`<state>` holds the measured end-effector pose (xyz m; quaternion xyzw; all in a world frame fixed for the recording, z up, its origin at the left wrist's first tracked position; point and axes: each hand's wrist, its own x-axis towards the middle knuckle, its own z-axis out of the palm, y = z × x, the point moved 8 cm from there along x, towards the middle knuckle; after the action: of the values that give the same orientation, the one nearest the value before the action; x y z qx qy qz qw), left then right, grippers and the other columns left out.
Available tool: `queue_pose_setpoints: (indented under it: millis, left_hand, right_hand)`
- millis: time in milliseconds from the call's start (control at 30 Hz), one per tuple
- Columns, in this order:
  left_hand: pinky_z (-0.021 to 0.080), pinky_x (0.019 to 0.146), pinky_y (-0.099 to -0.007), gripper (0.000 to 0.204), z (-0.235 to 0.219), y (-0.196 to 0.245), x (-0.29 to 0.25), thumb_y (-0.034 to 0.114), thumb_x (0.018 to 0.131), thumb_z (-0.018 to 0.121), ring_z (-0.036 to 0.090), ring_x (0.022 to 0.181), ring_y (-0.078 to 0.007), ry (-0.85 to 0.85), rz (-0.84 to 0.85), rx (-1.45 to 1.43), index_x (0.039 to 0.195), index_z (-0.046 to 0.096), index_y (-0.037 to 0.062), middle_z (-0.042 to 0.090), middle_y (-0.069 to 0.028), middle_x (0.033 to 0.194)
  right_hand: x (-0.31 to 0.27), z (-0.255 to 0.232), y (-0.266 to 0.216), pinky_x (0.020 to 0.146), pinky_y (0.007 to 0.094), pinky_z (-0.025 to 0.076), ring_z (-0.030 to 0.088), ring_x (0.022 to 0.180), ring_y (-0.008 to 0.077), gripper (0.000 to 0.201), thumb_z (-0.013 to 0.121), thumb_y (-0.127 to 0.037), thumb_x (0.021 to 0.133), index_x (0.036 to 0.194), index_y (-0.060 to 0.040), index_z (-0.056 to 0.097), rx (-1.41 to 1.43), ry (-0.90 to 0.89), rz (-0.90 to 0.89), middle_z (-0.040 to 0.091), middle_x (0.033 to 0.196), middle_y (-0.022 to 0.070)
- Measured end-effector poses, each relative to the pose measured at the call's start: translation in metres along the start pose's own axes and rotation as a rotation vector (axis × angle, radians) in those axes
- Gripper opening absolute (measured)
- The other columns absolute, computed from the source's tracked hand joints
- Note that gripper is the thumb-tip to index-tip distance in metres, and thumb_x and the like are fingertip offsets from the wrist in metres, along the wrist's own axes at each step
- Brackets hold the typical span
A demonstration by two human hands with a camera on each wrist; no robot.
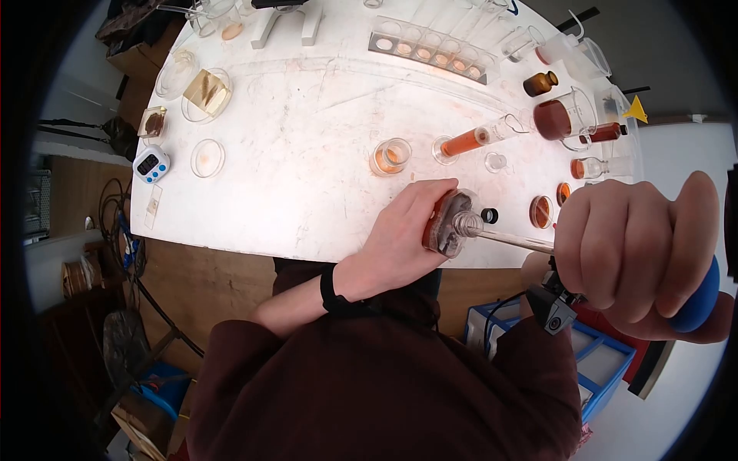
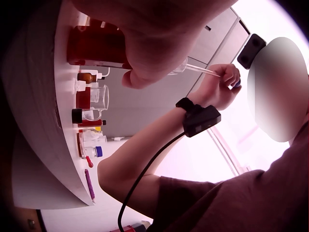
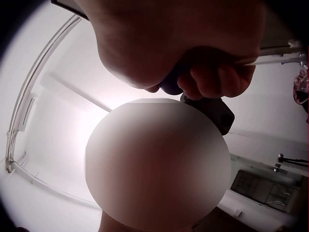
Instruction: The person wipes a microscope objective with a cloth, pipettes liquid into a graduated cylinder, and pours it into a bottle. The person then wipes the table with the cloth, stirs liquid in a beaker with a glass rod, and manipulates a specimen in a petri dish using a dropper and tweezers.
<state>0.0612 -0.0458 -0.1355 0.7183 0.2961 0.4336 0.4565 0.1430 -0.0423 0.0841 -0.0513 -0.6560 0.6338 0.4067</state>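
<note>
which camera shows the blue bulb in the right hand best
The head view: the blue bulb shows largest and brightest there, though the right hand partly covers it. The left wrist view has only a small sliver; the right wrist view, a dark, shadowed part.

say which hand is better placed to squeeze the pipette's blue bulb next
Probably the right hand: its fingers curl around the blue bulb, while the left hand grips the glass bottle.

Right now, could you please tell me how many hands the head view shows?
2: the left hand, gripping a bottle near the picture's centre, and the right hand, holding a blue bulb further right.
</note>
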Motion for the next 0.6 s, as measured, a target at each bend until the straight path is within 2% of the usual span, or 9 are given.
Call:
queue_pose_setpoints:
  millis: [433, 500, 600]
  left_hand:
    - [0.055, 0.095, -0.0432, 0.073, 0.004, -0.004, 0.001, 0.014, 0.08, 0.09, 0.067, 0.112, -0.0361, -0.002, -0.004, -0.007, 0.142, 0.053, 0.0055, 0.065, -0.0171, 0.128]
    - [0.055, 0.097, -0.0432, 0.074, 0.003, -0.001, 0.001, 0.01, 0.079, 0.088, 0.065, 0.115, -0.0365, -0.015, -0.008, -0.01, 0.143, 0.052, 0.0038, 0.064, -0.0173, 0.129]
    - [0.055, 0.099, -0.0433, 0.074, 0.002, 0.002, 0.002, 0.006, 0.077, 0.085, 0.063, 0.118, -0.037, -0.032, -0.015, -0.008, 0.143, 0.052, 0.002, 0.063, -0.0175, 0.13]
  right_hand:
    - [-0.008, -0.012, 0.003, 0.037, 0.0209, 0.038, 0.051, 0.042, 0.009, 0.053, 0.067, -0.062, 0.101, 0.104, -0.0116, 0.049, -0.018, 0.162, -0.101, 0.057, 0.059, -0.0009]
    - [-0.001, -0.008, 0.007, 0.038, 0.0219, 0.039, 0.053, 0.044, 0.0099, 0.054, 0.066, -0.062, 0.101, 0.106, -0.0113, 0.05, 0.012, 0.009, 0.017, 0.059, 0.062, 0.0]
    - [-0.004, -0.008, 0.009, 0.039, 0.0228, 0.04, 0.054, 0.045, 0.011, 0.056, 0.066, -0.064, 0.1, 0.108, -0.0108, 0.051, 0.02, -0.026, 0.011, 0.059, 0.063, 0.0004]
